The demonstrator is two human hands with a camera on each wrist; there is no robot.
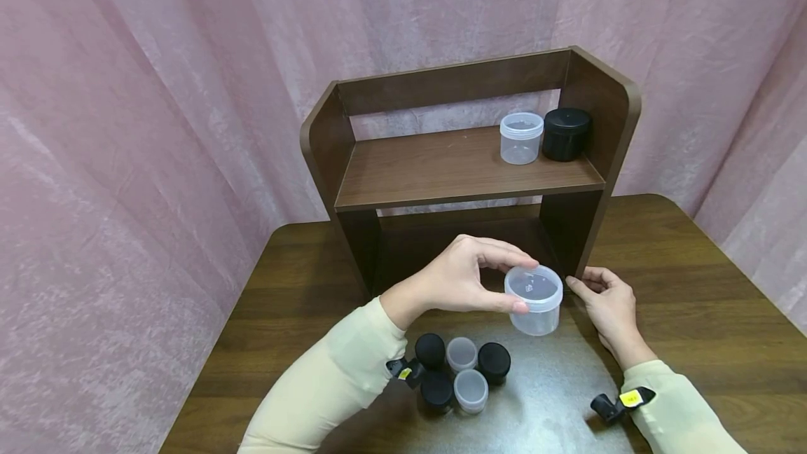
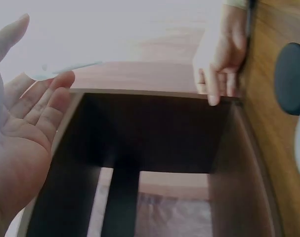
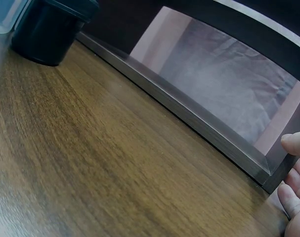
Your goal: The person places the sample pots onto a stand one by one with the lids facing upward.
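Observation:
My left hand (image 1: 468, 273) pinches a clear plastic jar (image 1: 534, 322) with a translucent screw lid between thumb and fingers. The jar is held up in front of the lower compartment of a dark brown wooden shelf (image 1: 469, 198). In the left wrist view, the palm of the left hand (image 2: 21, 143) faces the shelf opening, and only a pale sliver of the jar shows. My right hand (image 1: 608, 303) grips the bottom front corner of the shelf's right side panel, thumb at the front edge and fingers along the outer side, as the right wrist view also shows.
On the upper shelf board, a clear jar (image 1: 520, 149) stands beside a black jar (image 1: 565, 135) at the right end. Several small jars cluster on the table (image 1: 284, 342) under the left forearm, black-lidded ones (image 1: 494, 361) and translucent-lidded ones (image 1: 471, 389). A pink curtain (image 1: 157, 125) hangs behind.

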